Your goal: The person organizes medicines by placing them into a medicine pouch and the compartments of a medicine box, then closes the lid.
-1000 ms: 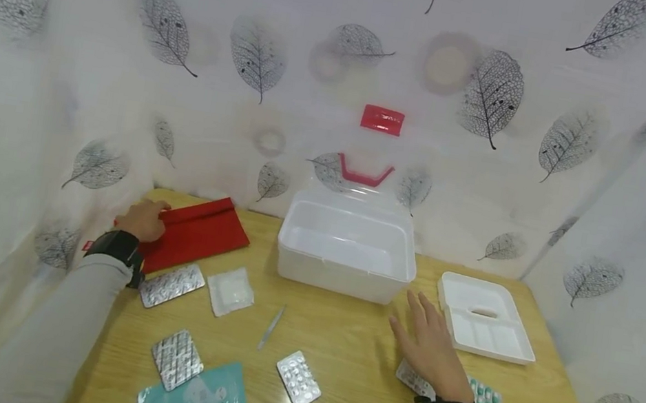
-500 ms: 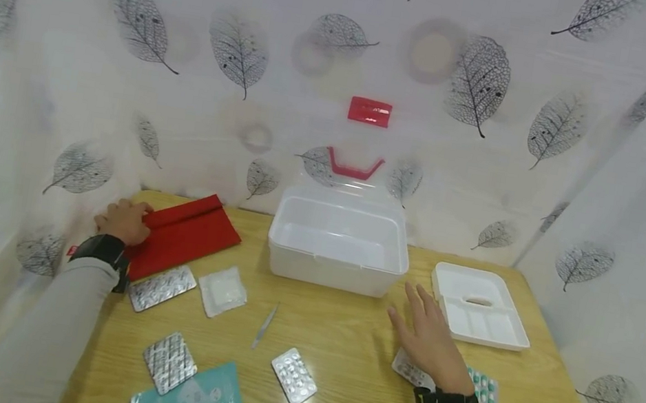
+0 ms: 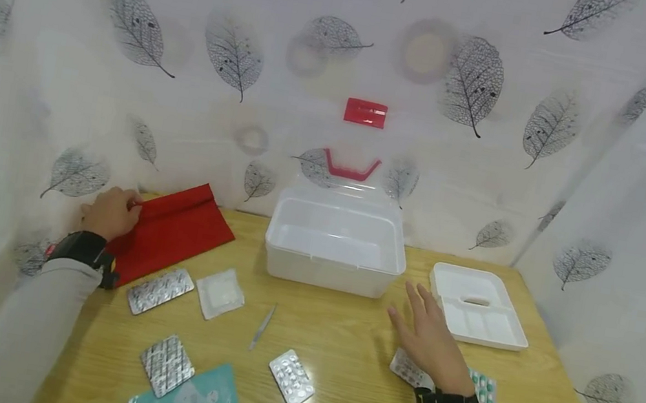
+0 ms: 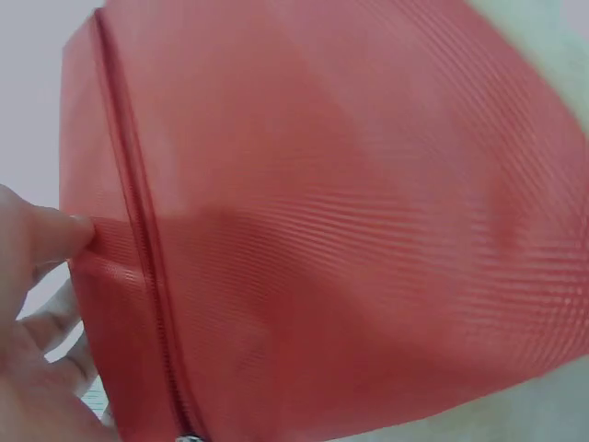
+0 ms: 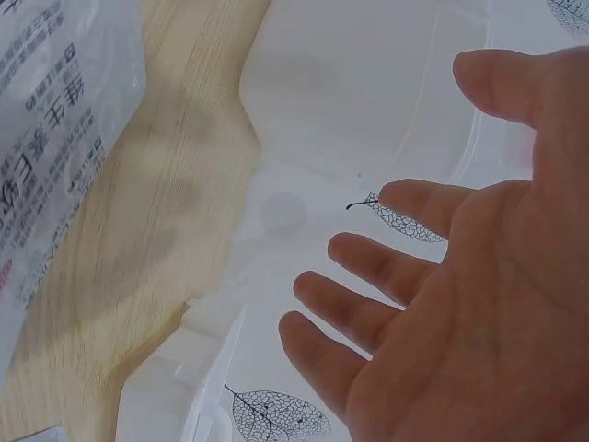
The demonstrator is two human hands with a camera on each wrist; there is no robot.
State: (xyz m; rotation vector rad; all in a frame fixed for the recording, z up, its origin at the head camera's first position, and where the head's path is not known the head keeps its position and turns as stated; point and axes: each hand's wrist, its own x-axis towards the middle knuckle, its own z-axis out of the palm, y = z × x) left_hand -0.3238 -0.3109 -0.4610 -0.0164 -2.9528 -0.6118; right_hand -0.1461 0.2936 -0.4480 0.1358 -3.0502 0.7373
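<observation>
My left hand (image 3: 110, 215) pinches the edge of a flat red zippered pouch (image 3: 177, 228) at the back left of the table. In the left wrist view the thumb (image 4: 60, 235) lies on the pouch (image 4: 322, 212) beside its zipper, with the other fingers behind the edge. My right hand (image 3: 431, 336) hovers with spread, straight fingers and holds nothing. It is between a white lidded box (image 3: 334, 273), whose lid stands up, and a white divided tray (image 3: 491, 332). Below it lie blister packs (image 3: 483, 390), partly hidden by the hand and wrist.
Near the pouch lie a silver blister pack (image 3: 160, 291), a white gauze packet (image 3: 220, 294) and tweezers (image 3: 263, 327). Closer in are another blister pack (image 3: 167, 365) overlapping a teal packet (image 3: 193, 401), and a tablet blister (image 3: 291, 379). Leaf-patterned curtains (image 3: 232, 55) enclose the table.
My left hand has moved left, drawing the red pouch a little that way. The right hand holds almost the same pose. The whole head view has shifted slightly.
</observation>
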